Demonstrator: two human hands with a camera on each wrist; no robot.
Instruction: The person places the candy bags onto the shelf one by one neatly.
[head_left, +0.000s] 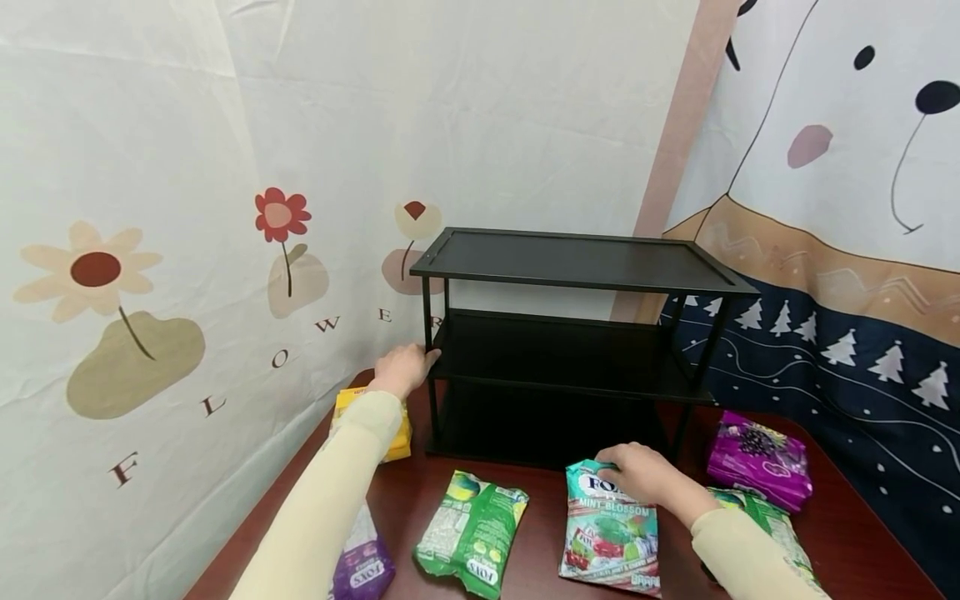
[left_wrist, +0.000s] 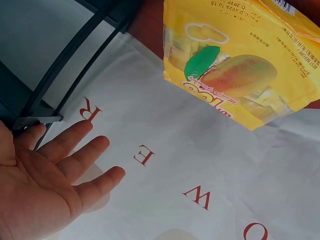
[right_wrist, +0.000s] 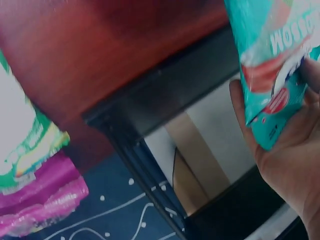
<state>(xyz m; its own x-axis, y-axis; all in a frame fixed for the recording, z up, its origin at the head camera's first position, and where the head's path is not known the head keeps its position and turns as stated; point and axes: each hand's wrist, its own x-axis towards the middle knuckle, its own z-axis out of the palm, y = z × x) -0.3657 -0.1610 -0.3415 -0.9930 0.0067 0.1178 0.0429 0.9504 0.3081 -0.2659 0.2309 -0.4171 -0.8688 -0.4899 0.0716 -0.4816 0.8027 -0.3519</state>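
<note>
My right hand (head_left: 643, 472) pinches the top edge of a teal Fox's Mint Blossom candy bag (head_left: 611, 533), in front of the black tiered rack (head_left: 577, 258). In the right wrist view, thumb and fingers are on either side of that bag (right_wrist: 272, 65). Against the rack's left front post rests my left hand (head_left: 401, 369); the left wrist view has its fingers (left_wrist: 90, 160) extended, holding nothing. Near that hand stands a yellow mango candy bag (left_wrist: 240, 65), partly covered by the forearm in the head view.
On the reddish-brown table (head_left: 405, 492) lie a green candy bag (head_left: 472, 529) and a purple Fox's bag (head_left: 363, 562). Right of the rack are a purple grape bag (head_left: 761, 458) and another green bag (head_left: 776, 525), partly behind my right forearm. Printed cloth (head_left: 525, 108) hangs behind.
</note>
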